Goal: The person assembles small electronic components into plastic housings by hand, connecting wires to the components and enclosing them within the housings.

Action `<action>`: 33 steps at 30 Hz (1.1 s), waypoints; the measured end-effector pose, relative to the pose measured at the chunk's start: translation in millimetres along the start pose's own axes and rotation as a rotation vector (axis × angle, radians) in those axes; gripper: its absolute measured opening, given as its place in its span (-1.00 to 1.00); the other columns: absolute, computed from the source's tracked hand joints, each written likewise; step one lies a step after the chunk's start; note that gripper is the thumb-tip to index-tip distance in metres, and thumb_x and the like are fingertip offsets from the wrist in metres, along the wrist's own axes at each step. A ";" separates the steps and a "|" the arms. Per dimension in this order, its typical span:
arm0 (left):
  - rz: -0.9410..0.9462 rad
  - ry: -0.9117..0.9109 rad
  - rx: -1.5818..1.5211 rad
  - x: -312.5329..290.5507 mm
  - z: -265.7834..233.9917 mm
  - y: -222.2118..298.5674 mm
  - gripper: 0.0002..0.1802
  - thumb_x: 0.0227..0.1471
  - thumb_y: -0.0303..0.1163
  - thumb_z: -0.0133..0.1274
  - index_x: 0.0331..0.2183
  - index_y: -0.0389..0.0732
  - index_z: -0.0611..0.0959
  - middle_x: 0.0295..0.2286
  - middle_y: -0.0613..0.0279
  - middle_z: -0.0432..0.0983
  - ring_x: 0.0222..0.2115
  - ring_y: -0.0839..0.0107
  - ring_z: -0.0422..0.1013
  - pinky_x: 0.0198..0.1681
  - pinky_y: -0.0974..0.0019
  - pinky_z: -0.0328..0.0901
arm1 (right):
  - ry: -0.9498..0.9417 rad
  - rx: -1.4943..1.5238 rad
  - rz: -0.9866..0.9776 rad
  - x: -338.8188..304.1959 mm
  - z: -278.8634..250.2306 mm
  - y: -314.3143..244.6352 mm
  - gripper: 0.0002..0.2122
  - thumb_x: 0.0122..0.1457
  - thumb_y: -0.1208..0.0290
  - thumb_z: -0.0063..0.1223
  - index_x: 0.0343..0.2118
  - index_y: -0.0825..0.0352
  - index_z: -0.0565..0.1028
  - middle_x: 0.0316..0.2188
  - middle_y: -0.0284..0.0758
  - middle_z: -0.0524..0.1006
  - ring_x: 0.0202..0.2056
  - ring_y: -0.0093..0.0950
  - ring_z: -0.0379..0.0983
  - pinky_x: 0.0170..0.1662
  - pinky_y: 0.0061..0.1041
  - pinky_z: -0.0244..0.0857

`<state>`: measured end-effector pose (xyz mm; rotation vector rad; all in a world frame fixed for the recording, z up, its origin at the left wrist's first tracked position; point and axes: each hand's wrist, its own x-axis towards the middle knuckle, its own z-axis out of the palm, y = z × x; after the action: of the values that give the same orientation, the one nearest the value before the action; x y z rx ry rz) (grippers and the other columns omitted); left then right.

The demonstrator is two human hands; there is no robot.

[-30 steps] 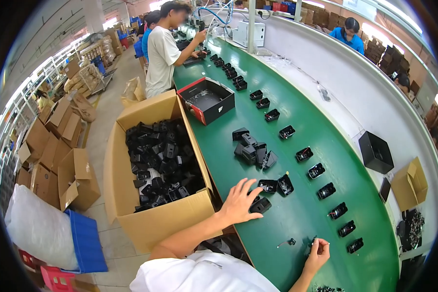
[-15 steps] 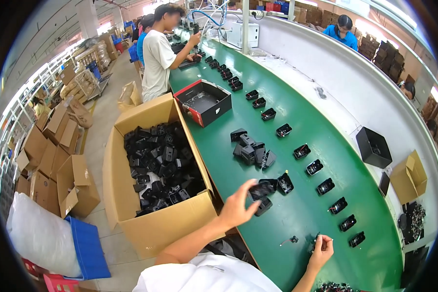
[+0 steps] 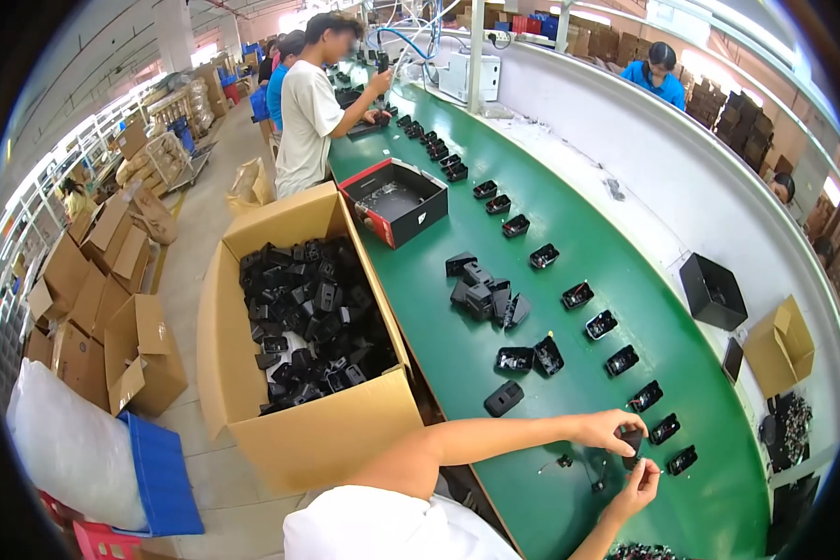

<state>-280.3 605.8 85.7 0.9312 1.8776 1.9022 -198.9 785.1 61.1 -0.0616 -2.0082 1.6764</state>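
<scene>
The left hand (image 3: 611,431) covered part of the black housing (image 3: 633,448) it gripped, and what the right hand (image 3: 640,487) pinched was too small to make out. The lower edge cut off the right forearm (image 3: 599,534) and a heap of small parts (image 3: 642,553). Inside the carton (image 3: 327,453), upper black shells (image 3: 322,299) hid those beneath; its wall hid the legs of a pale-shirted co-worker (image 3: 303,121), whose face was blurred.

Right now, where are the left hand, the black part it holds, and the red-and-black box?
Left hand (image 3: 605,430): head view, on the back of the hand.
Black part (image 3: 633,441): head view, on its dark face beside the fingers.
Red-and-black box (image 3: 406,228): head view, on its black outer wall.
</scene>
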 end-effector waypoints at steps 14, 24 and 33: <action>-0.295 -0.096 -0.800 -0.6 6.3 -34.6 -0.47 0.17 -0.20 0.01 0.11 -0.17 0.31 -0.33 0.15 0.51 -0.45 0.41 0.49 -0.47 0.31 0.44 | -0.132 -0.318 -0.284 -11.8 25.3 -29.0 -0.95 0.15 0.59 0.07 -0.41 0.44 0.47 -0.32 -0.25 0.44 -0.38 -0.45 0.37 -0.36 -0.52 0.27; -0.237 -0.159 -0.745 -6.5 11.7 -27.1 -0.43 0.01 -0.35 0.17 0.03 -0.20 0.32 -0.24 0.17 0.42 -0.35 0.41 0.46 -0.36 0.29 0.43 | -0.153 -0.535 -0.373 -17.0 21.2 -21.4 -0.92 0.15 0.54 0.10 -0.39 0.46 0.49 -0.17 -0.17 0.44 -0.10 -0.24 0.35 -0.07 -0.31 0.26; -0.227 -0.166 -0.735 -1.7 13.4 -32.6 -0.29 -0.29 -0.61 -0.01 0.04 -0.16 0.35 -0.18 0.25 0.32 -0.20 0.44 0.35 -0.26 0.33 0.38 | -0.126 -0.537 -0.294 -16.1 22.9 -26.7 -0.88 0.21 0.48 0.05 -0.39 0.44 0.47 0.09 -0.18 0.35 0.04 -0.25 0.33 0.06 -0.31 0.24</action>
<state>-277.6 618.1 52.7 0.5749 0.9960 2.0486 -186.7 752.4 77.9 0.1489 -2.3759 0.9550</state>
